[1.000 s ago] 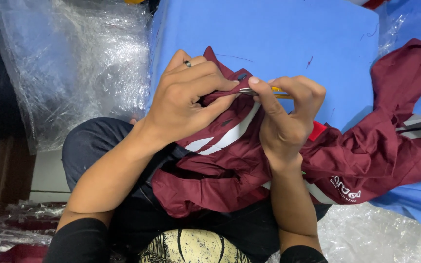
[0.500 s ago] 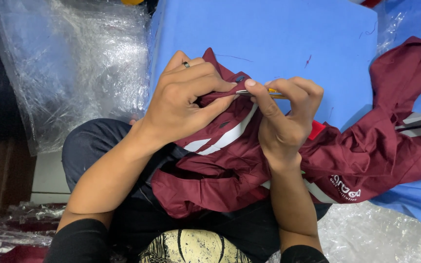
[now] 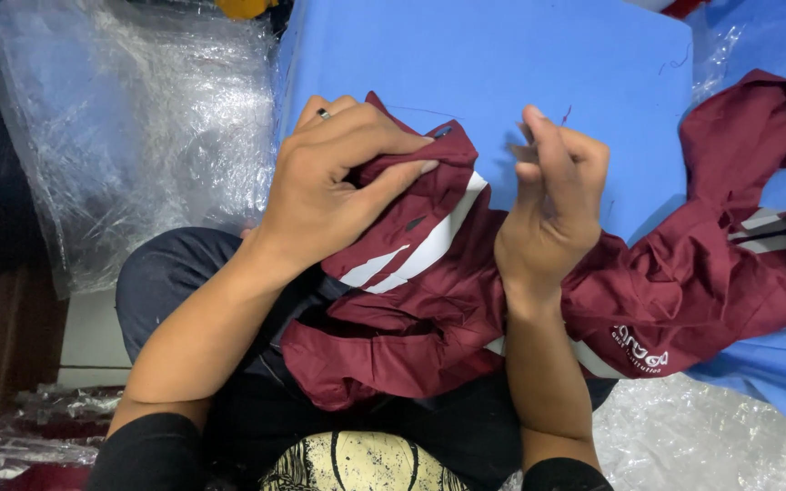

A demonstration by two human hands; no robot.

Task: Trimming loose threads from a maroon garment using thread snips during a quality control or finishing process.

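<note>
Maroon fabric garment with white stripes [image 3: 466, 300] lies bunched across the person's lap, its far end spilling right over the flat blue table surface [image 3: 502, 73]. Left hand [image 3: 329, 191] pinches a raised fold of the cloth near a small dark slit, probably a buttonhole; thumb and fingers are clamped together on that fold, plain ring on one finger. Right hand [image 3: 552, 205] is lifted just beside the fold, clear of the cloth, fingers curled in and pressed together. A thin dark thread end [image 3: 564, 115] shows at its fingertips; can't tell whether a tool sits inside the curl, it's hidden.

Judgement: this reads as loose-thread trimming or picking along a seam. To do it well:
- keep the left pinch close to the spot being worked so the cloth stays taut and flat over the fingers
- draw each thread straight off, along the seam line, not sideways, or the stitches pucker
- turn the fold toward the head camera side so the seam isn't shadowed by the thumb
- keep the slack on the table, so its weight doesn't drag at the pinch

Crinkled clear plastic sheeting [image 3: 129, 127] sits left of the table, more at lower right. Stray thread bits lie on the blue surface.
</note>
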